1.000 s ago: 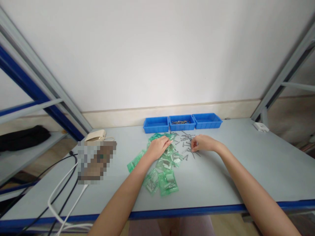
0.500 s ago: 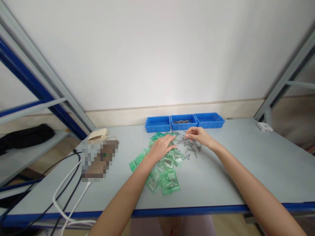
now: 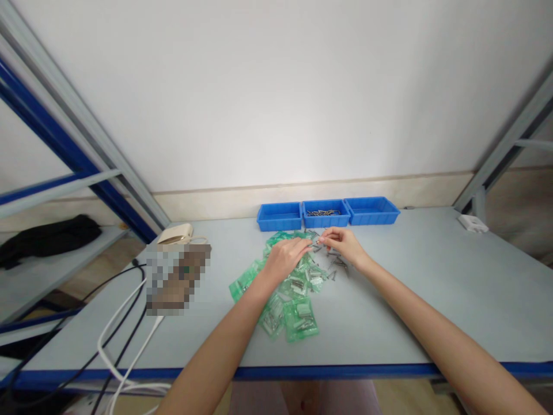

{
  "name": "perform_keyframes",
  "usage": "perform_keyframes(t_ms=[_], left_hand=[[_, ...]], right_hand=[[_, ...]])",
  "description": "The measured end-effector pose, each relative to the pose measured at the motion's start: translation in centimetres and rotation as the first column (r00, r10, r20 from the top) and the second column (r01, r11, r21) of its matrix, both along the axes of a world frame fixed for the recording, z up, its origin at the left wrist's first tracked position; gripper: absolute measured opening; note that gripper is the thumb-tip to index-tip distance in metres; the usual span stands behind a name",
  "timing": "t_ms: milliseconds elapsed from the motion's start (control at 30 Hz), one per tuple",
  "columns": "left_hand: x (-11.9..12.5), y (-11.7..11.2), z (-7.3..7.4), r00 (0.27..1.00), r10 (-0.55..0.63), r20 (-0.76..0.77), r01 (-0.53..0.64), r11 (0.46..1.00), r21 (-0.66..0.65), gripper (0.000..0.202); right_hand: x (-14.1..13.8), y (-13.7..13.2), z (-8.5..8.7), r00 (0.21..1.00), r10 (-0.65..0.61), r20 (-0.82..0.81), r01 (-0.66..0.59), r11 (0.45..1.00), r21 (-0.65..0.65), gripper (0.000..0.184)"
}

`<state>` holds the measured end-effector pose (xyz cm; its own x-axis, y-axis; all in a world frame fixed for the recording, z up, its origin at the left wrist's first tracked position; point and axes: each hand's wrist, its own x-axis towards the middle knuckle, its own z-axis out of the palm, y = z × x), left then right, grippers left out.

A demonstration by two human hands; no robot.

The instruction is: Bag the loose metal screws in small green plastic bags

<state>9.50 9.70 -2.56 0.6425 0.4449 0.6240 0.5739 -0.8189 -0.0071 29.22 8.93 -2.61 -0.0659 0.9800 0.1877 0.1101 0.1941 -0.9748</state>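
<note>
My left hand point(image 3: 286, 259) rests on a heap of small green plastic bags point(image 3: 288, 294) holding metal parts, its fingers pointing right toward my other hand. My right hand point(image 3: 343, 244) hovers over a scatter of loose grey screws point(image 3: 337, 264), fingertips pinched around what looks like a screw near the left fingertips. Both hands nearly touch above the top of the bag pile. Three blue trays stand behind: the left tray point(image 3: 279, 217), the middle tray point(image 3: 325, 214) with screws inside, the right tray point(image 3: 371, 211).
The grey table has a blue front edge point(image 3: 345, 369). A cream device point(image 3: 175, 234) sits at the left rear, beside a blurred-out patch. White and black cables point(image 3: 116, 340) trail off the left front. A white block point(image 3: 473, 223) lies far right. Metal shelf posts flank both sides.
My right hand lifted from the loose screws and moved left and up to meet my left fingertips. My left hand shifted slightly right on the bags.
</note>
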Motion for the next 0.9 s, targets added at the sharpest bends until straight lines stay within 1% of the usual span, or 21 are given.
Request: perform_keyframes(t_ms=[100, 167, 233, 267, 367, 433, 533, 633, 700, 800, 900], left_hand=[[0.0, -0.1, 0.1, 1.0, 0.02, -0.01, -0.019, 0.999, 0.029, 0.029], [0.0, 0.0, 0.1, 0.999, 0.034, -0.009, -0.034, 0.999, 0.029, 0.031], [0.0, 0.0, 0.0, 0.999, 0.037, -0.005, -0.037, 0.999, 0.016, 0.033], [-0.1, 0.0, 0.0, 0.999, 0.037, -0.005, -0.037, 0.999, 0.008, 0.033], [0.0, 0.0, 0.0, 0.999, 0.038, -0.004, -0.038, 0.999, -0.012, 0.034], [0.0, 0.0, -0.1, 0.999, 0.035, 0.02, -0.035, 0.999, -0.009, 0.033], [0.0, 0.1, -0.1, 0.999, 0.014, 0.052, -0.015, 1.0, 0.02, 0.031], [-0.1, 0.0, 0.0, 1.0, 0.003, 0.028, -0.004, 0.999, 0.04, 0.031], [-0.1, 0.0, 0.0, 1.0, 0.021, 0.016, -0.022, 0.999, 0.044, 0.032], [-0.1, 0.0, 0.0, 0.999, 0.052, 0.015, -0.053, 0.997, 0.053, 0.032], [0.0, 0.0, -0.1, 0.998, 0.055, 0.025, -0.056, 0.997, 0.059, 0.031]], right_hand=[[-0.1, -0.2, 0.1, 1.0, 0.026, -0.002, -0.026, 0.999, 0.024, 0.032], [-0.1, -0.4, 0.3, 0.997, 0.063, 0.04, -0.065, 0.997, 0.046, 0.033], [0.0, -0.6, 0.5, 0.985, 0.076, 0.155, -0.092, 0.991, 0.097, 0.034], [0.0, -0.8, 0.6, 0.969, 0.06, 0.238, -0.093, 0.987, 0.132, 0.031], [0.1, -1.2, 0.9, 0.885, -0.04, 0.465, -0.07, 0.974, 0.216, 0.02], [0.0, -1.5, 1.2, 0.846, -0.074, 0.529, -0.055, 0.973, 0.224, 0.018], [-0.1, -1.9, 1.7, 0.826, -0.071, 0.559, -0.058, 0.976, 0.21, 0.026], [0.0, -2.0, 1.9, 0.813, -0.039, 0.581, -0.085, 0.979, 0.185, 0.033], [0.1, -1.9, 1.7, 0.833, -0.014, 0.553, -0.104, 0.978, 0.181, 0.029], [0.2, -1.7, 1.4, 0.863, -0.002, 0.506, -0.125, 0.968, 0.217, 0.025], [0.1, -1.8, 1.5, 0.853, -0.004, 0.522, -0.129, 0.967, 0.218, 0.021]])
